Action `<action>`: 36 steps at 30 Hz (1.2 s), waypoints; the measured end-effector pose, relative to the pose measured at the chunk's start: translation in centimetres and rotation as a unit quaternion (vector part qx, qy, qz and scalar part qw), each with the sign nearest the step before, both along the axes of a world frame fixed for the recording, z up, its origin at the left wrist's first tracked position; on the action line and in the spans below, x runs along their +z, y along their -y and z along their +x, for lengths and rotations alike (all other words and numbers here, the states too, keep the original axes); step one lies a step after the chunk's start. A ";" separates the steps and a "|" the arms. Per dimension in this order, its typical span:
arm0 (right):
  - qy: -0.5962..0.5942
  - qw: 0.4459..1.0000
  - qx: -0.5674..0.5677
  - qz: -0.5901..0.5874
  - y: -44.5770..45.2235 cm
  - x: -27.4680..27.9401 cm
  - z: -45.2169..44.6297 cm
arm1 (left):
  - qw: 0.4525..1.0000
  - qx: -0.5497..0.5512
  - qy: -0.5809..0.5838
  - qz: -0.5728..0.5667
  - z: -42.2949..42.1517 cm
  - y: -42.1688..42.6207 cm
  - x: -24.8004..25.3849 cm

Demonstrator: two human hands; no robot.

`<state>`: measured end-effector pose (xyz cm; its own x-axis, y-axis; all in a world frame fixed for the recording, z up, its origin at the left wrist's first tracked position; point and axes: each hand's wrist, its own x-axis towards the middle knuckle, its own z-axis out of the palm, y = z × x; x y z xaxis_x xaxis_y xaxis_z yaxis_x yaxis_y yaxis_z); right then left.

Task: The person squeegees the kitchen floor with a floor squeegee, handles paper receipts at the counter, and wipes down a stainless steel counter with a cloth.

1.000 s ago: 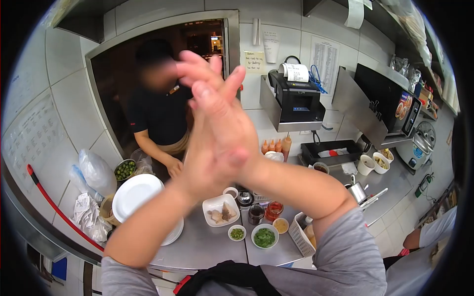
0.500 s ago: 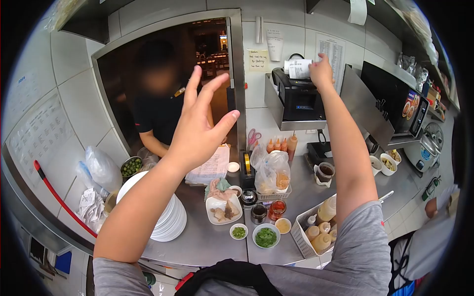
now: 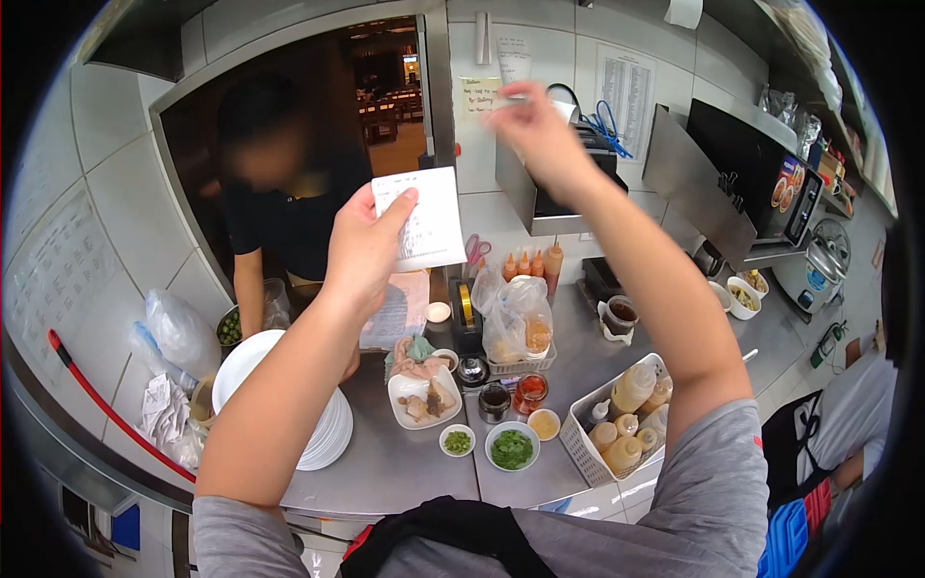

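My left hand [image 3: 358,246] grips a white printed receipt [image 3: 427,223], thumb pressed on its front, held up before the serving window. My right hand [image 3: 540,140] is raised in front of the black receipt printer [image 3: 549,200] on its metal wall shelf. Motion blurs its fingers, so whether they are apart or pinched is unclear. The forearm and hand cover part of the printer. Below the receipt lie paper sheets [image 3: 400,323] on the steel counter.
A person [image 3: 289,207] stands at the window, one arm over the counter. Stacked white plates [image 3: 323,438] stand left. Bowls of chopped greens [image 3: 512,449], sauce jars [image 3: 530,394] and a basket of squeeze bottles [image 3: 588,448] sit in front. Another person [image 3: 853,405] is at right.
My left hand, earlier open and empty, now holds the receipt. The right hand, earlier at the paper on the printer, has moved left. The view has shifted slightly.
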<state>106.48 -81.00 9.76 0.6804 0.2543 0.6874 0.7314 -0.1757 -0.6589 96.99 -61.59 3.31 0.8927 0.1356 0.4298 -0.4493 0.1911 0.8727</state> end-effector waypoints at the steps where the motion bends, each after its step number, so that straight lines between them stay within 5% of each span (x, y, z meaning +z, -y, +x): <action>1: 0.014 0.992 -0.123 0.028 1.2 0.7 4.3 | 0.999 0.030 -0.016 0.018 -0.6 -0.4 -0.3; 4: -0.010 0.877 -0.480 0.011 4.1 2.1 9.6 | 0.997 0.046 -0.010 0.061 -1.2 -2.3 -2.3; 7: -0.082 0.835 -0.544 0.010 4.2 1.9 13.1 | 0.986 0.086 -0.024 0.142 -1.8 -3.6 -3.8; 8: -0.080 0.837 -0.541 0.010 4.6 1.6 14.3 | 0.984 0.081 -0.041 0.154 -2.6 -3.6 -3.7; 10: 0.033 0.941 -0.333 0.044 4.7 1.6 16.1 | 0.985 0.053 -0.049 0.156 -3.0 -4.5 -4.0; 13: 0.075 0.987 -0.105 0.094 2.0 3.4 12.9 | 0.984 0.048 0.010 0.170 -1.6 -6.5 -5.3; 15: 0.099 0.990 0.072 0.076 0.2 4.2 7.0 | 0.979 -0.004 -0.112 0.173 -1.7 -7.3 -5.1; 20: 0.105 0.970 0.211 -0.059 -1.9 2.0 -3.4 | 0.990 -0.101 -0.084 0.056 -2.0 -4.4 -1.9; 22: 0.139 0.960 0.219 -0.108 -1.7 1.6 -6.1 | 0.984 -0.170 0.056 -0.016 -2.3 -3.3 -0.2; 25: 0.141 0.957 0.217 -0.133 -0.9 1.5 -8.3 | 0.980 -0.147 0.066 -0.119 -4.4 -1.9 2.9; 30: 0.105 0.968 0.209 -0.093 0.0 1.9 -9.9 | 0.977 -0.166 0.102 -0.087 -5.7 -2.1 3.8; 34: 0.170 0.961 0.136 -0.173 1.2 3.4 -9.2 | 0.977 0.007 0.185 -0.104 -6.3 -2.5 4.4; 36: 0.428 0.867 -0.083 -0.240 3.2 6.3 -4.7 | 0.973 0.085 0.198 -0.082 -6.9 -3.3 5.1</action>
